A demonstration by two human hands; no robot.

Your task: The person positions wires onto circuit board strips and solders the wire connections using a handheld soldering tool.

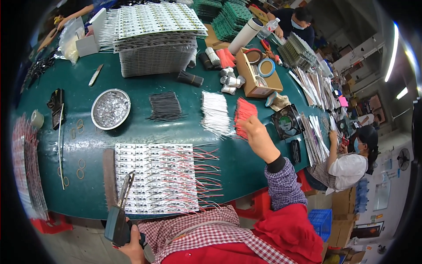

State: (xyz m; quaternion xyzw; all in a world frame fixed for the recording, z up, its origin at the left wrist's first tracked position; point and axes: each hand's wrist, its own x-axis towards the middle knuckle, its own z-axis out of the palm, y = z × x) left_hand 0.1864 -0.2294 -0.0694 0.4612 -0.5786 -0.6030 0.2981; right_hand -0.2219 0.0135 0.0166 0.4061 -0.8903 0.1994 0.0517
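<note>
My left hand is wrapped round the handle of a dark soldering gun. Its long metal tip points up over the left part of a white circuit board panel. Rows of small parts cover this panel, and red, white and dark wires stick out past its right side. My right hand is closed, fingertips pinched at a pile of red wires; the exact strand between them is hidden. Left of that pile lie white wires and black wires. A brownish strip runs along the panel's left edge.
A metal bowl of silvery bits stands left. Behind rise stacked panels, a white bottle and a cardboard box with tape rolls. A fan sits right. Co-workers work along the table.
</note>
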